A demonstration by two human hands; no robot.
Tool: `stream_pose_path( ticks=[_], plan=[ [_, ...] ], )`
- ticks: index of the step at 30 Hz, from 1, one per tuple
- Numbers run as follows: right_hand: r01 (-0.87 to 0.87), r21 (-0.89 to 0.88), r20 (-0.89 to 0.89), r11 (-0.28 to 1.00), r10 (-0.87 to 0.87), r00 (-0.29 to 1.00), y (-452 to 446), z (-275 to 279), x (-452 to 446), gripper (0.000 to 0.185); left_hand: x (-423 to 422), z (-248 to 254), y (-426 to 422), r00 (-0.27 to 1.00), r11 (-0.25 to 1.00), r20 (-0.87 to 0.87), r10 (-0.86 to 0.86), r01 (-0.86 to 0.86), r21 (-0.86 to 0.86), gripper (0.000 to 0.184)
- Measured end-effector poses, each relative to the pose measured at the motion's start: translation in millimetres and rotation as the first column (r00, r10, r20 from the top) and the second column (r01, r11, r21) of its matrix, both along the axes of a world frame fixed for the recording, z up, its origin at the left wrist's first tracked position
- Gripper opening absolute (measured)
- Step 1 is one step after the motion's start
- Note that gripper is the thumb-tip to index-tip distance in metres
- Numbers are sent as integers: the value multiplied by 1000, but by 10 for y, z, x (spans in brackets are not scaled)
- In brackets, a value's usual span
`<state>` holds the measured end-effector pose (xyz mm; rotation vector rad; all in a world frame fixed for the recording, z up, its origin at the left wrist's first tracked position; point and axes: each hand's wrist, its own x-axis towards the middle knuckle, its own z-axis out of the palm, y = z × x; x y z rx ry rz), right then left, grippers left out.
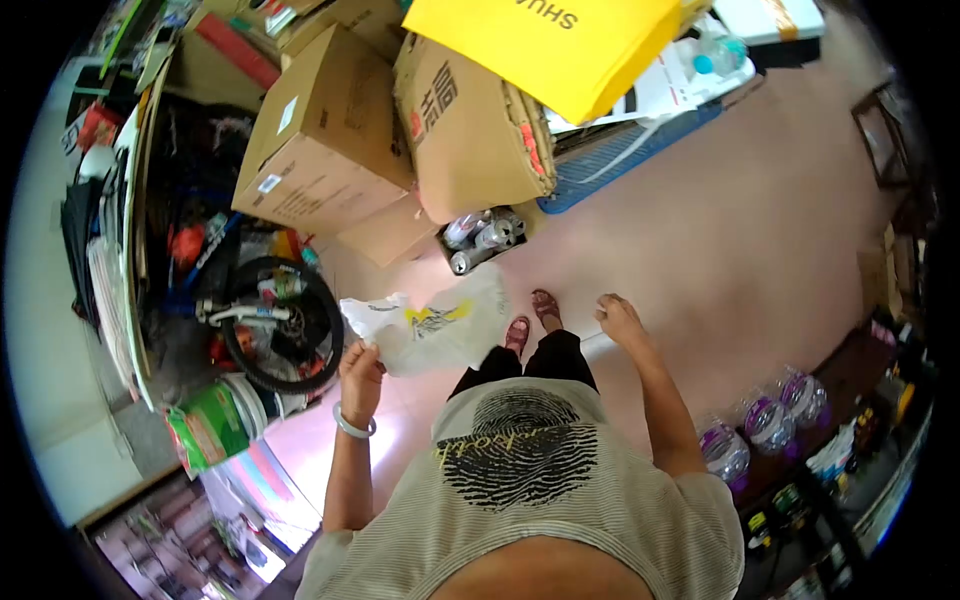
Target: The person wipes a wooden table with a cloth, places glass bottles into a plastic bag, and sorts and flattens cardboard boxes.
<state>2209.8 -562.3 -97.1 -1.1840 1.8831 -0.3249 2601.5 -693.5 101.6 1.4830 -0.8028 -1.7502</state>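
Observation:
My left hand (362, 380) is closed on the edge of a thin white plastic bag (455, 335) with yellow and dark print. The bag hangs spread out in front of my legs, partly over one foot. My right hand (622, 320) hovers above the floor on the other side, fingers loosely bent and somewhat apart, with nothing visible in it. Just beyond the bag, a small box holds several crushed drink cans (490, 238).
Ahead are stacked cardboard boxes (330, 130) and a yellow bag (560, 50) above a blue board (630, 165). A bicycle wheel (330, 335) and a green bucket (210, 430) are at left. Large clear bottles (770, 425) with purple parts stand at right.

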Motion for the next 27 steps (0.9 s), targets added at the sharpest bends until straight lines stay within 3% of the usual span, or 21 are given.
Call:
stream_pose_path(
  ticks=[3, 5, 8, 11, 14, 15, 18, 19, 20, 22, 23, 26, 27],
  plan=[
    [267, -15, 247, 964, -255, 935, -113, 58, 176, 42, -180, 173, -22, 992, 993, -83, -99, 93, -72, 6],
    [474, 26, 371, 880, -449, 813, -201, 158, 307, 52, -185, 174, -37, 981, 982, -138, -134, 112, -154, 6],
    [696, 425, 447, 579, -802, 396, -266, 295, 539, 56, -113, 312, 25, 968, 985, -197, -155, 136, -106, 5],
    [384, 713, 689, 587, -688, -228, -274, 518, 754, 53, 218, 120, 131, 942, 958, -205, -264, 231, -172, 8],
    [465, 466, 770, 753, -604, 206, -230, 487, 1179, 42, 371, 64, 228, 937, 910, -14, -350, 336, -243, 14],
    [493, 416, 755, 764, -593, 280, -205, 527, 1265, 37, 428, 10, 230, 928, 900, 9, -372, 363, -240, 10],
    [642, 198, 671, 741, -580, 462, -77, 701, 1292, 24, 720, -533, 153, 725, 751, 485, -490, 633, -188, 3],
    [722, 79, 635, 687, -593, 495, -12, 755, 1234, 20, 877, -822, 112, 589, 673, 606, -535, 730, -116, 20],
    [783, -46, 592, 621, -614, 522, 67, 832, 1165, 17, 924, -916, 116, 329, 517, 769, -549, 856, 2, 26],
    [682, -349, 514, 643, -477, 713, 316, 1021, 959, 17, 860, -1026, 90, -232, 204, 904, -360, 926, 318, 38],
    [603, -484, 442, 634, -417, 794, 452, 1140, 855, 16, 645, -857, 133, -330, 212, 859, -393, 876, 433, 51],
    [658, -422, 552, 623, -400, 732, 921, 1560, 735, 11, 233, -1226, -53, 10, 134, 887, -461, 989, 59, 49],
    [589, -502, 477, 633, -365, 799, 1077, 1544, 667, 10, -75, -1144, -68, 95, 120, 862, -498, 992, -39, 49]
  ],
)
